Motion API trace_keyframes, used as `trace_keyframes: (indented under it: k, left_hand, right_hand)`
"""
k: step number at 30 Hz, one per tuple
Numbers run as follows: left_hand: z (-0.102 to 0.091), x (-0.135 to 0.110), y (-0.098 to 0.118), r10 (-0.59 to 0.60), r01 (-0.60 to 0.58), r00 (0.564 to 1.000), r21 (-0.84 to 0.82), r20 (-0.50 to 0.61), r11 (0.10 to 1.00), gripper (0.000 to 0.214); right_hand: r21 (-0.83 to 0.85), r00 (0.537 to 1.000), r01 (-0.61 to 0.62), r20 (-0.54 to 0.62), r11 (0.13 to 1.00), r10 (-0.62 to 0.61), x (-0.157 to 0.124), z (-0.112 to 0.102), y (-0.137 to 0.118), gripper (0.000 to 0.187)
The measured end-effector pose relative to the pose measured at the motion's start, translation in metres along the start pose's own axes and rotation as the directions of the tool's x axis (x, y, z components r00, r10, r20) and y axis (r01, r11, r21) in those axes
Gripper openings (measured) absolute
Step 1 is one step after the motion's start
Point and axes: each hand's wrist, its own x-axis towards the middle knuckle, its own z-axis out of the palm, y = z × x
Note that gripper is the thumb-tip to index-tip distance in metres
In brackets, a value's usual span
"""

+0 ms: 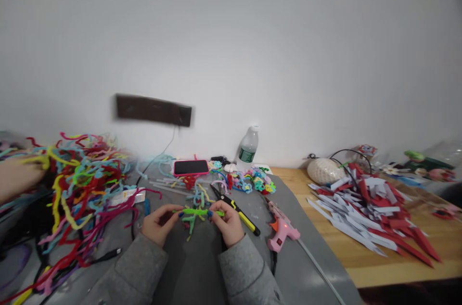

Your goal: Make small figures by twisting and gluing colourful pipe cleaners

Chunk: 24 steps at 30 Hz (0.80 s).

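Observation:
Between my two hands a bright green pipe cleaner is stretched level above the grey mat. My left hand pinches its left end between thumb and finger. At the other end my right hand is closed on it in the same way. Short green and pink pipe cleaner pieces show just below and behind it; whether they are joined to it I cannot tell. Yellow-handled pliers lie just beyond my right hand. A pink glue gun rests farther right, a small light glowing on it.
A tangled heap of coloured pipe cleaners covers the left side, where another person's hand reaches in. Along the wall stand a phone, small twisted shapes and a water bottle. Red and white strips pile on the wooden table.

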Motion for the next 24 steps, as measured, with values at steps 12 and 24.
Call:
trace_keyframes:
  k: [12,24]
  left_hand:
    - [-0.004,0.005,-0.008,-0.132,0.122,0.981,-0.074,-0.142,0.990,0.030]
    - [0.007,-0.001,-0.003,-0.071,0.099,0.988,-0.215,0.136,0.972,0.027]
  right_hand:
    - [-0.037,0.994,0.027,0.105,0.999,-0.023,-0.001,0.002,0.000,0.020]
    - [-0.259,0.986,0.126,0.136,0.958,-0.093,-0.004,0.010,0.005,0.005]
